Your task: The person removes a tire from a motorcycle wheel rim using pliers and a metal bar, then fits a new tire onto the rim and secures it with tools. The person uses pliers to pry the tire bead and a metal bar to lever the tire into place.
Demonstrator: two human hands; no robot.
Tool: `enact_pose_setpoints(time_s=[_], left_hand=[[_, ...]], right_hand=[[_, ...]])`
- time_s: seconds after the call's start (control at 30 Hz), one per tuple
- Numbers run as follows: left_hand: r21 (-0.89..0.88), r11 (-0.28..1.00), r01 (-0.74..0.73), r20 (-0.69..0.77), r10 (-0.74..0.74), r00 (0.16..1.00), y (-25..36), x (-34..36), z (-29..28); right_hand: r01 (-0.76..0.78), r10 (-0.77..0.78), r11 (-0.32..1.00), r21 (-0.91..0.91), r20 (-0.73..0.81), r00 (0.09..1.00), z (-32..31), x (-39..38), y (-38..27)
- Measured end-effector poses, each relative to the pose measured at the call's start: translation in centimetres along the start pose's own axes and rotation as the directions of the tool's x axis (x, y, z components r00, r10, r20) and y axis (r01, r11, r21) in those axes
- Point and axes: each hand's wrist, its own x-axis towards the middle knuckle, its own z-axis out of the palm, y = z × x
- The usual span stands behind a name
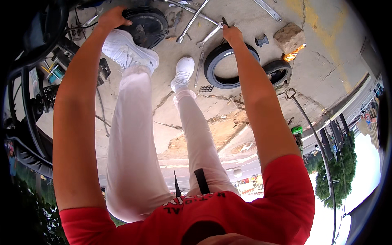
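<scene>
At the upper left my left hand (112, 18) grips the edge of a black wheel (152, 25), which lies beside my white shoe (130, 52). My right hand (233, 35) is closed at the upper middle, with a short dark piece showing at its fingertips, too small to name. Close by those fingers lies a silver wrench (209, 36); I cannot tell whether they touch it. Below my right hand a black tyre (210, 67) lies flat on the ground, partly hidden behind my forearm.
A lug wrench (192, 22), a long spanner (267, 10) and a thin spanner (199, 68) lie on cracked concrete. Right are a stone block (289, 37), an orange wrapper (295, 53), a small wheel (279, 72) and a metal rod (308, 112). A dark vehicle frame (30, 110) stands left.
</scene>
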Motion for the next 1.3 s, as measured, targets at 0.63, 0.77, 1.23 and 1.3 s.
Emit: enact_pose_setpoints(time_s=[0.63, 0.77, 1.23, 1.3], left_hand=[[-0.009, 0.998, 0.058, 0.049, -0.058, 0.997, -1.4, -0.6, 1.0], [0.107, 0.984, 0.144, -0.100, -0.134, 0.986, 3.5, -2.4, -0.4], [-0.185, 0.914, -0.361, -0.195, 0.326, 0.925, 17.3, -25.4, -7.9], [-0.245, 0.901, -0.358, -0.283, 0.287, 0.915, 17.5, -29.3, -10.8]], right_hand=[[-0.003, 0.000, 0.994, -0.105, -0.028, 1.000, -0.2, -0.6, -1.8], [0.047, -0.046, 0.999, -0.024, 0.017, 0.999, -0.4, 0.6, 1.0], [-0.239, 0.042, 0.857, 0.457, 0.400, 0.916, 5.4, -24.3, 14.5], [-0.371, 0.120, 0.844, 0.386, 0.539, 0.834, 4.9, -29.0, 15.7]])
